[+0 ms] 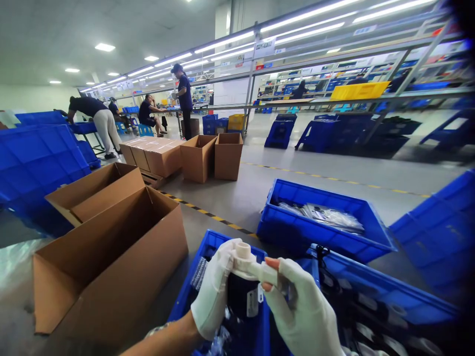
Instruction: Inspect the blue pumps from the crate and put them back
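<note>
White-topped dark device (pixel 238 295) held upright above a blue bin (pixel 264 329)

The left hand (pixel 215 287), in a white glove, is curled around the near-left side of the device, its fingers closed at the white top. The right hand (pixel 308 309), also gloved but with bare thumb and forefinger tips, is partly closed, pinching the white end piece (pixel 270 275) of the side arm (pixel 253 268) between those tips.

The device's long axis runs roughly up and down, dark body below, with a pale label (pixel 253 302) on it. A short round spout (pixel 243 250) points up; the side arm points right, tipping slightly downward.

To the left stands an open cardboard box (pixel 148 277). To the right is a blue crate (pixel 374 267) of dark parts; beyond it, another blue crate (pixel 278 230) holds clear-wrapped packets (pixel 328 216).
</note>
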The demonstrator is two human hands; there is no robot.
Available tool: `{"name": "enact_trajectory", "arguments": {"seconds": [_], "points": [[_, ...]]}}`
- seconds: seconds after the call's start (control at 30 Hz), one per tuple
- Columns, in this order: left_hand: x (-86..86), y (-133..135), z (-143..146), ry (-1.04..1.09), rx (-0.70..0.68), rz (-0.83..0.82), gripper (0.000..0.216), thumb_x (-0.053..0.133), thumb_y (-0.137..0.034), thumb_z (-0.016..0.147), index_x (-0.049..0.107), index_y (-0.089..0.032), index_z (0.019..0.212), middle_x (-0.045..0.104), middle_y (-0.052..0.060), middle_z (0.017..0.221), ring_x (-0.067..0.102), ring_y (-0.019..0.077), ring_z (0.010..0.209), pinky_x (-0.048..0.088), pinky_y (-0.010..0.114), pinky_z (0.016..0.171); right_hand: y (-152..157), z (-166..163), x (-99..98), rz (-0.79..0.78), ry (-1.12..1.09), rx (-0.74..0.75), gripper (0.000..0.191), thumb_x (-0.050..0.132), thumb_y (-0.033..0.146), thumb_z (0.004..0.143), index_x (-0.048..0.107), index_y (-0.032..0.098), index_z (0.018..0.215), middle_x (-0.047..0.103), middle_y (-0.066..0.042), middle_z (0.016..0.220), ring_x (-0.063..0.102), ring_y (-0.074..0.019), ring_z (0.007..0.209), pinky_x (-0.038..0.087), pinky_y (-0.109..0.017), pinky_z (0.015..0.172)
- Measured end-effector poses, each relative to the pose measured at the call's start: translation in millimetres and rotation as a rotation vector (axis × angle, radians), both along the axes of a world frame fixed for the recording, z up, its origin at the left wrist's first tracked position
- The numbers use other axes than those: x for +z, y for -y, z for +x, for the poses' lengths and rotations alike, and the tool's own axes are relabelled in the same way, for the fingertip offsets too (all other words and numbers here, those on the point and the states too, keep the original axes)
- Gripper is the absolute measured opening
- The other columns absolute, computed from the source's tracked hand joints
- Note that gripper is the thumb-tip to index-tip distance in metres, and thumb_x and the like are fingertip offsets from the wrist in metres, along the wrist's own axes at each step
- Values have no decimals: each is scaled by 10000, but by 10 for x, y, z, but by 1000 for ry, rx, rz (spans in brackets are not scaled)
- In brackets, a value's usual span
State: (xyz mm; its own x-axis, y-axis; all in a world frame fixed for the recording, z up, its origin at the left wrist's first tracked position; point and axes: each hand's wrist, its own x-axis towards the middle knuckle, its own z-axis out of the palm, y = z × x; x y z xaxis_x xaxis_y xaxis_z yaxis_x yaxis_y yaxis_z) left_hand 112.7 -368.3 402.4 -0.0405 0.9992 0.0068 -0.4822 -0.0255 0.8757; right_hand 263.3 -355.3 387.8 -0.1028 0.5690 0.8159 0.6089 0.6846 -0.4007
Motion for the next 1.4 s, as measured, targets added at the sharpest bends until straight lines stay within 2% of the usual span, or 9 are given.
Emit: {"name": "enact_trajectory", "arguments": {"seconds": [0.17, 0.3, 0.4, 0.57, 0.73, 0.83, 1.03, 1.27, 1.4], "points": [[-21, -50, 75, 213, -98, -138, 467, 612, -548, 839, 661, -155, 1086, 716, 58, 962, 646, 215, 918, 450, 349, 942, -46, -34, -105, -216, -208, 93, 272, 520, 392, 951, 562, 234, 1169, 689, -26, 948, 677, -124, 794, 547, -203, 698], [-99, -132, 86, 398, -367, -338, 668, 398, -662, 873, 619, -83, 1125, 679, 77, 697, 613, 194, 556, 480, 317, 574, -63, -80, -53, -353, -518, 242, 283, 394, 390, 998, 585, 227, 1128, 525, 38, 645, 533, -94, 575, 489, -208, 576], [-149, -152, 78, 495, -509, -350, 778, 326, -748, 834, 608, -78, 1112, 676, 94, 689, 616, 224, 490, 417, 298, 421, -35, -89, -28, -336, -573, 213, 218, 464, 366, 977, 605, 227, 1069, 551, 43, 647, 539, -77, 566, 485, -186, 565], [-141, -140, 133, 700, -399, -414, 631, 405, -692, 864, 632, -127, 1030, 697, 75, 848, 661, 182, 695, 516, 301, 648, -38, -56, -131, -254, -366, 122, 215, 495, 361, 968, 597, 244, 1117, 690, -3, 887, 674, -97, 769, 549, -185, 711], [-100, -165, 178, 630, -157, -201, 436, 437, -498, 928, 623, -209, 1196, 668, 42, 1206, 545, 216, 1232, 440, 328, 1038, -128, -73, -232, -196, -95, 219, 571, 528, 606, 883, 488, 221, 1302, 638, -106, 1151, 660, -218, 1029, 579, -343, 857], [-140, -171, 175, 599, -90, -182, 474, 444, -489, 923, 604, -185, 1250, 626, 47, 1297, 413, 194, 1375, 359, 300, 1135, -158, -102, -275, -147, -3, 222, 704, 555, 641, 846, 431, 204, 1385, 584, -147, 1280, 604, -258, 1163, 567, -384, 922], [-142, -104, 202, 563, -34, -150, 480, 539, -571, 875, 659, -186, 1135, 623, 61, 1292, 400, 209, 1391, 339, 288, 1155, -135, -144, -340, -285, -133, 408, 837, 593, 646, 804, 311, 258, 1489, 437, -163, 1486, 475, -299, 1330, 513, -439, 1022], [24, 24, 197, 407, -36, -120, 419, 619, -595, 820, 653, -184, 894, 689, 29, 1006, 549, 227, 1201, 373, 338, 1107, -75, -124, -405, -291, -207, 398, 852, 639, 633, 782, 344, 235, 1475, 531, -163, 1405, 542, -299, 1264, 544, -390, 967], [77, 53, 164, 393, -124, -117, 514, 582, -656, 809, 657, -184, 998, 686, 46, 995, 571, 249, 1163, 374, 371, 1097, -70, -129, -431, -206, -211, 387, 859, 595, 665, 804, 306, 219, 1478, 594, -155, 1302, 621, -276, 1164, 564, -371, 919]]}}
